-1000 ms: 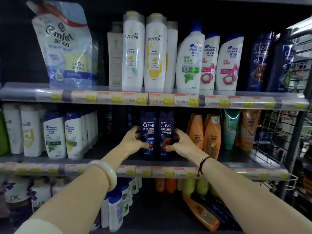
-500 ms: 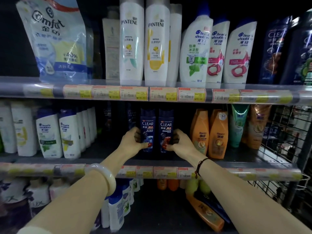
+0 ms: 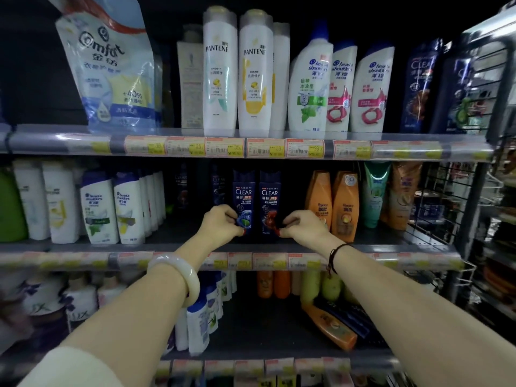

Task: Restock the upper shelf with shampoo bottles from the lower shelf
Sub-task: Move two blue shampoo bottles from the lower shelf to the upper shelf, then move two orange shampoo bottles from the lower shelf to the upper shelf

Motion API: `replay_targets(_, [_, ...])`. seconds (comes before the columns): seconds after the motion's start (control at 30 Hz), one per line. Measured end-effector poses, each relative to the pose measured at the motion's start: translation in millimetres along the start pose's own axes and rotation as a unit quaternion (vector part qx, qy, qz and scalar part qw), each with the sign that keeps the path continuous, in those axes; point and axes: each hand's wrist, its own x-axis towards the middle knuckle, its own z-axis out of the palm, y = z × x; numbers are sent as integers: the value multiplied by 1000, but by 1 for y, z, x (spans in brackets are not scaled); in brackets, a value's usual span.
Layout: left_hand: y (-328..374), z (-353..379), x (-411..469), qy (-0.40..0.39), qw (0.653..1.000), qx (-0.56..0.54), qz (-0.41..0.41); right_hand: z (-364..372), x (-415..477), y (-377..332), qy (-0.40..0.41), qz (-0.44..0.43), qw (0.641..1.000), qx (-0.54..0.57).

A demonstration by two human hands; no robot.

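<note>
Two dark blue CLEAR shampoo bottles stand upright side by side on the middle shelf (image 3: 391, 243). My left hand (image 3: 222, 223) grips the lower left side of the left CLEAR bottle (image 3: 243, 191), fingers curled round its edge. The lower right side of the right CLEAR bottle (image 3: 269, 194) is gripped the same way by my right hand (image 3: 303, 224). Both bottles rest on the shelf. On the upper shelf (image 3: 83, 143) are white Pantene bottles (image 3: 220, 79), Head & Shoulders bottles (image 3: 307, 90) and, at the right end, larger dark CLEAR bottles (image 3: 418, 85).
A Comfort refill pouch (image 3: 111, 74) leans at the upper shelf's left. Orange bottles (image 3: 344, 205) stand just right of my right hand, and white Head & Shoulders bottles (image 3: 97, 208) stand to the left. More dark bottles stand behind the pair. A wire rack (image 3: 458, 196) borders the right.
Both hands have shifted lower on the two CLEAR bottles, fingers curling tighter at the outer edges. The bottles still stand on the shelf. My view has tilted slightly.
</note>
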Motion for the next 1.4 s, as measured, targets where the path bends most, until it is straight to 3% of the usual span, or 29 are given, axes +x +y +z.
replay_targets(0.2, [12, 13, -36, -54, 995, 63, 58, -7, -41, 0, -45, -12, 996, -76])
replay_targets(0.47, [-9, 54, -82, -141, 981, 118, 56, -6, -90, 31, -107, 27, 980, -166])
replay_targets(1.1, [-82, 175, -90, -269, 959, 80, -30, 19, -121, 160, -166, 185, 955, -164])
replay_targets(1.4, [-79, 229, -68, -295, 951, 80, -46, 8, -93, 213, -172, 196, 954, -146])
